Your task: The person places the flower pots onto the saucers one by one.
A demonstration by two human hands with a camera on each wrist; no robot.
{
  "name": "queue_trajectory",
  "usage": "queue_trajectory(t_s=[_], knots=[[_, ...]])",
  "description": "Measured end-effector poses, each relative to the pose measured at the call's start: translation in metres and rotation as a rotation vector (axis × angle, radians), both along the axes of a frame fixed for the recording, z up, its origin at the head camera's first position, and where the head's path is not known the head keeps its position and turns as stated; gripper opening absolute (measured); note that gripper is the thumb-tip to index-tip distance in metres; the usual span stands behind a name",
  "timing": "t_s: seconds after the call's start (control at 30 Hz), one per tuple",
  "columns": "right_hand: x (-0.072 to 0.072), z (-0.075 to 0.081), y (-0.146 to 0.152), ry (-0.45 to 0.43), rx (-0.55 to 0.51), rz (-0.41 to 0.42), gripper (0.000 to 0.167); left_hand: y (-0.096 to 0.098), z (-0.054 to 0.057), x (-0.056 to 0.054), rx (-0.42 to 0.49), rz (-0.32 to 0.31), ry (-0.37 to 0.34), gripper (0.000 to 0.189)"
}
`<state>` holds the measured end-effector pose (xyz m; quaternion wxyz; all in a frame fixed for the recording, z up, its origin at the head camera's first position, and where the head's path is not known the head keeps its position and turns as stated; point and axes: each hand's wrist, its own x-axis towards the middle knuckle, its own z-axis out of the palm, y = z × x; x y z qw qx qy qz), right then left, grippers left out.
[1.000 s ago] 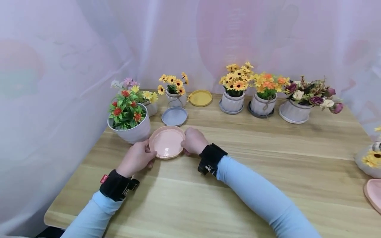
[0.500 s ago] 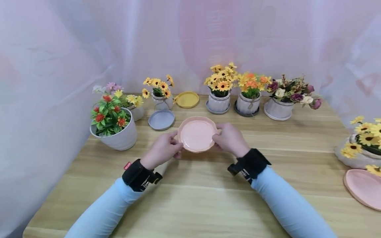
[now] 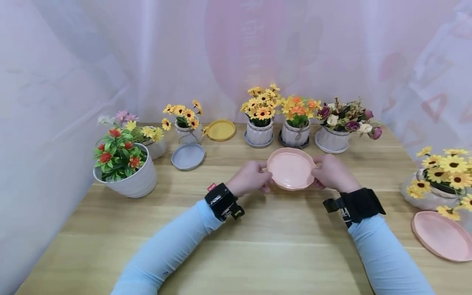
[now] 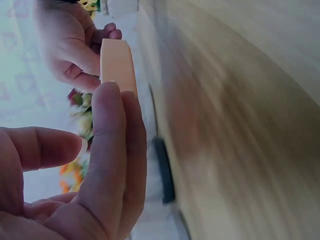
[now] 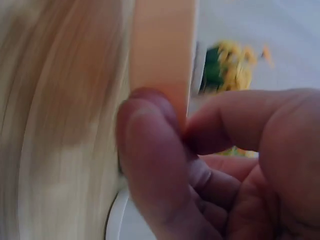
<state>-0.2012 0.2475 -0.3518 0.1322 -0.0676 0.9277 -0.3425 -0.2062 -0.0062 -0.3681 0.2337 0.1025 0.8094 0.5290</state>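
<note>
**Pink saucer (image 3: 291, 169) aloft and roughly level**

From my remote seat I make the saucer the hub of a dial, with twelve towards the printed backdrop (image 3: 177, 61). It hangs above the wooden tabletop (image 3: 236, 254). At three o'clock the right hand (image 3: 333, 173) pinches its rim between thumb and index finger. Near half past eight the left hand (image 3: 250, 179) props the rim with extended fingers (image 4: 107, 120), and its wrist view shows me the thumb standing off.

I judge this a carry or a placing under way. To my mind the next move calls for lowering it flat, clear of the black saucer (image 3: 307, 144) beneath the orange-and-yellow flowerpot (image 3: 296, 134) at twelve, then easing the fingers away without a drag. The blue-grey saucer (image 3: 188, 156) at nine and the yellow saucer (image 3: 221, 130) at ten lie well apart from it.

I cannot see its underside. Towards four o'clock the frame edge cuts off the second pink saucer (image 3: 442, 239), and overhanging yellow daisies (image 3: 453, 164) cover part of it. Both wrist views blur the wood grain.
</note>
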Motion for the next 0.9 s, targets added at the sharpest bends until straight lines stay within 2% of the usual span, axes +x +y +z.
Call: queue_trajectory(t_s=[0.13,0.33,0.5,0.63,0.73,0.9], knots=[[-0.004,-0.010,0.019,0.022,0.023,0.019,0.044,0.023,-0.010,-0.006,-0.022,-0.018,-0.007,0.047],[-0.008,-0.015,0.043,0.019,0.013,0.015,0.044,0.044,-0.009,-0.010,-0.052,-0.067,-0.029,0.049],[-0.014,-0.017,0.060,0.020,0.075,0.010,0.044,0.061,-0.012,-0.014,-0.024,-0.080,-0.040,0.041],[-0.018,-0.020,0.070,-0.030,0.092,0.001,0.042,0.071,-0.017,-0.016,-0.008,-0.090,-0.075,0.022],[-0.020,-0.023,0.077,-0.072,0.069,-0.028,0.042,0.078,-0.021,-0.017,0.001,-0.088,-0.118,0.023],[-0.022,-0.029,0.090,-0.098,0.052,-0.065,0.046,0.086,-0.024,-0.018,0.012,-0.107,-0.144,0.031]])
